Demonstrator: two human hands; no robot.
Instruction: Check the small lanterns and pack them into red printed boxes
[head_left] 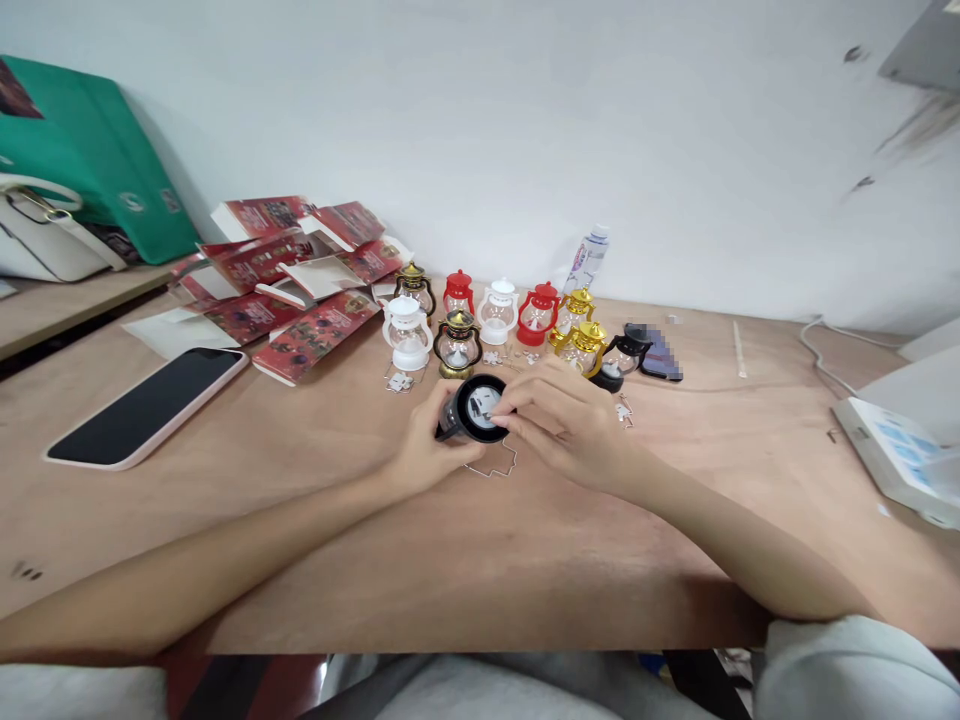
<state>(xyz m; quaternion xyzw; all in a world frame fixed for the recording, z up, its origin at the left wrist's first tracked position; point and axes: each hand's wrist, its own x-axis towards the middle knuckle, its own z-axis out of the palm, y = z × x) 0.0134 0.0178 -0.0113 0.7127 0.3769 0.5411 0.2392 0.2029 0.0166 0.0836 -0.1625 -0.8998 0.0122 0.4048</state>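
My left hand (421, 448) is wrapped round a small black toy lantern (474, 408), held on its side with its round base facing me. My right hand (564, 418) pinches at that base with fingertips closed on its white centre. A small clear plastic piece (496, 462) lies on the wooden table (480, 560) just below the lantern. Behind my hands stands a group of toy lanterns: a white one (407, 334), a bronze one (457, 344), a red one (458, 292), a gold one (589, 346) and a black one (624, 358).
A phone in a pink case (152, 404) lies face up at the left. Red flattened cartons (300, 290) are piled behind it. A green bag (90, 160) and white handbag (45, 235) sit far left. A water bottle (589, 258) lies at the wall. A white device (900, 450) is right.
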